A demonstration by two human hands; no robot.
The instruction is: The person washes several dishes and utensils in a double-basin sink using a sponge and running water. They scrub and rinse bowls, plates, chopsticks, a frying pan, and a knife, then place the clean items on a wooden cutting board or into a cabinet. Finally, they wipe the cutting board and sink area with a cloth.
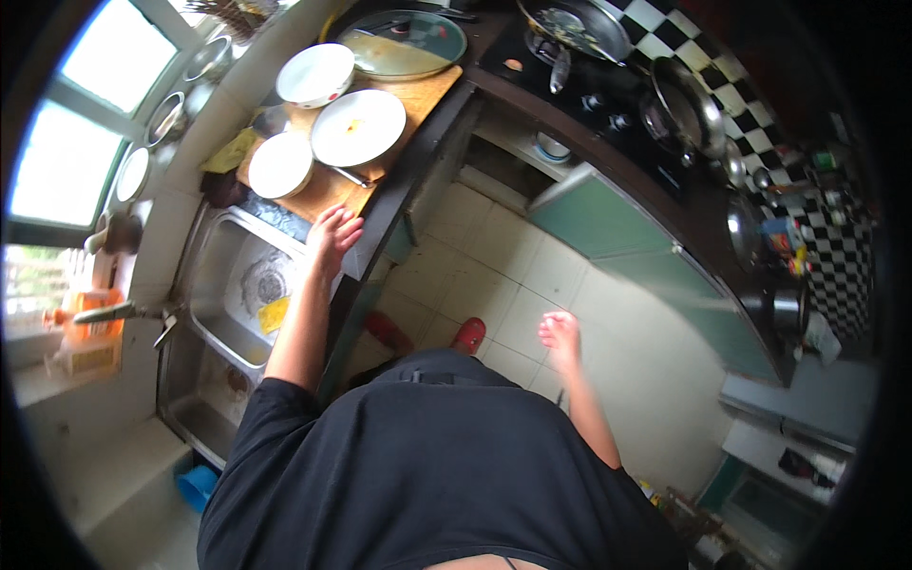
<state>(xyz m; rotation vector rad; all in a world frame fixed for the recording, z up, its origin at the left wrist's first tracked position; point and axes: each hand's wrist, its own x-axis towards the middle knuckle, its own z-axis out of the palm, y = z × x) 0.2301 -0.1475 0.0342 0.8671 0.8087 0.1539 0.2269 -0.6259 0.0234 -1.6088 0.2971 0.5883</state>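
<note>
My left hand [336,236] is over the near end of a wooden cutting board [324,203], beside the sink. It holds nothing, with its fingers a little apart. On the board stand a white bowl [281,165], a white plate [358,128] with a small orange-brown stain, and another white bowl [315,75] with red marks outside. A metal-handled utensil [350,176] lies partly under the plate. My right hand [560,332] hangs over the tiled floor, loosely curled and somewhat blurred, with nothing visible in it.
At left is a double-basin steel sink [206,313] with a yellow sponge [273,315] and a faucet [167,324]. A glass lid [402,46] rests behind the bowls. Pans, including a frying pan [577,28], stand on the black stovetop [605,107]. A green cabinet door [602,214] juts out below.
</note>
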